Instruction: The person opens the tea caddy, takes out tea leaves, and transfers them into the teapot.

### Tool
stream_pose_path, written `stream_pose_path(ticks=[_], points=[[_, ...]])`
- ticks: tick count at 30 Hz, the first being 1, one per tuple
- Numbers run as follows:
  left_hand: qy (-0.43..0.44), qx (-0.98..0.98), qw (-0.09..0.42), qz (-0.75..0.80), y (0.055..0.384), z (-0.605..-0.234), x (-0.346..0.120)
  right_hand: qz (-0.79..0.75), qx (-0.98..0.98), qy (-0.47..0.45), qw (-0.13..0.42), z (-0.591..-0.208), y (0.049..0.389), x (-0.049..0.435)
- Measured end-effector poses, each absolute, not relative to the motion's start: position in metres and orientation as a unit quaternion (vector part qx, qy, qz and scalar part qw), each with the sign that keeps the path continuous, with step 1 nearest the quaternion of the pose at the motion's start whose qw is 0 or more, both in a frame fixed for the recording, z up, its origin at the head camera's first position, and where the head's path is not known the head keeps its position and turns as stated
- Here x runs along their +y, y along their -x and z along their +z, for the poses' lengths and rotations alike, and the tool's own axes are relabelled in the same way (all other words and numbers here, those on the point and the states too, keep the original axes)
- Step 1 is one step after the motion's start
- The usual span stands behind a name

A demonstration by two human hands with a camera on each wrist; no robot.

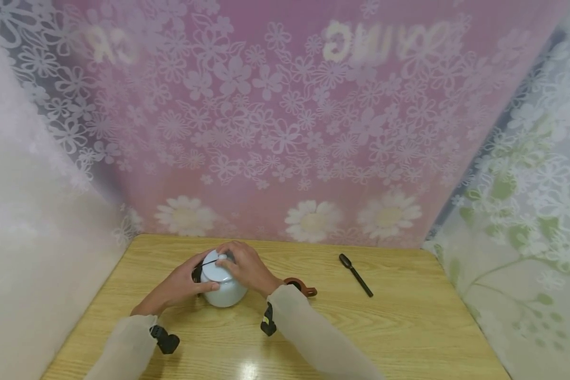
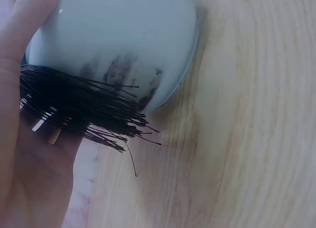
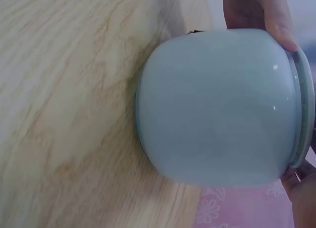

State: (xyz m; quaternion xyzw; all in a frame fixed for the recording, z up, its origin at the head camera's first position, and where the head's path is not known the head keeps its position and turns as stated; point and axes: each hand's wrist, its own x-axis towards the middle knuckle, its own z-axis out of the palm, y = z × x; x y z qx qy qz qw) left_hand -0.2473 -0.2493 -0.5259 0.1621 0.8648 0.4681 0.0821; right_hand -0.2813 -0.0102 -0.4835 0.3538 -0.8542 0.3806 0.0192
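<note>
A pale blue-white lidded jar (image 1: 225, 296) stands on the left part of the table. My left hand (image 1: 182, 282) holds its left side, thumb along the front just under the lid. My right hand (image 1: 247, 266) pinches the small knob on top of the lid (image 1: 214, 273), which sits on the jar's mouth. A thin dark cord crosses the lid from the knob to the left. In the left wrist view a black tassel (image 2: 84, 102) hangs by my left palm, against dark painted marks on the jar's wall. The right wrist view shows the jar's plain side (image 3: 212, 109).
Beside my right wrist lies a reddish-brown ring with a short handle (image 1: 309, 291), partly hidden by the sleeve. Farther right on the wooden table (image 1: 408, 316) is a black spoon-like utensil (image 1: 358, 278). Flowered curtains (image 1: 285, 132) close off the back and sides.
</note>
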Motion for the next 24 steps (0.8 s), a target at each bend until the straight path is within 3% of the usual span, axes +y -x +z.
stream_pose_path(ticks=[24], points=[[-0.154,0.876,0.076,0.451,0.2462,-0.5253,-0.2495,0.358,-0.864,-0.354,0.016,-0.4798,0.2802,-0.0118]])
